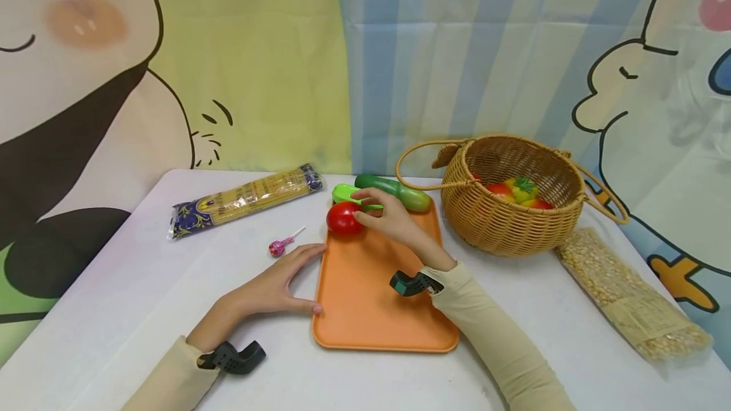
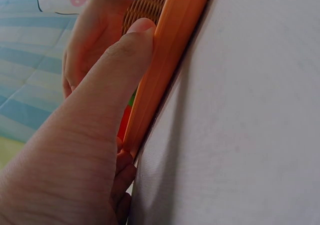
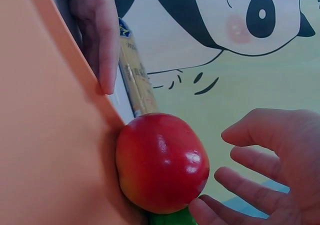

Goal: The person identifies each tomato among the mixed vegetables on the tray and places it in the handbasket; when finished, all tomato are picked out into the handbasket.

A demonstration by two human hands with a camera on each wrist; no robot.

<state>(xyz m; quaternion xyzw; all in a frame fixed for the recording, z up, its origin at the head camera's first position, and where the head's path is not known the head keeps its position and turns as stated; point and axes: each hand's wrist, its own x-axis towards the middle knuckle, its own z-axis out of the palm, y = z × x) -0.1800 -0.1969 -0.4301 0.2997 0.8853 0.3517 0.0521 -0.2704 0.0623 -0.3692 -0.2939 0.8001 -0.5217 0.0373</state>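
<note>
An orange tray (image 1: 377, 309) lies on the white table. Near its far left corner sits a glossy red round fruit (image 1: 342, 219) with a yellowish side (image 3: 162, 162). My right hand (image 1: 395, 221) is just right of the fruit, fingers spread and slightly bent; in the right wrist view one fingertip (image 3: 199, 205) looks close to or against it. Thumb and fingers apart, my left hand (image 1: 263, 290) rests at the tray's left edge, its thumb (image 2: 132, 47) touching the rim. Behind the fruit are a bright green vegetable (image 1: 344, 193), partly hidden, and a dark green cucumber (image 1: 400, 191).
Right of the tray stands a wicker basket (image 1: 508, 227) holding several red and yellow pieces of produce. A bag of pale kernels (image 1: 628, 297) lies beyond it. On the left are a spaghetti packet (image 1: 245, 200) and a pink-wrapped lollipop (image 1: 278, 246). A cartoon-printed cloth (image 1: 274, 68) hangs behind.
</note>
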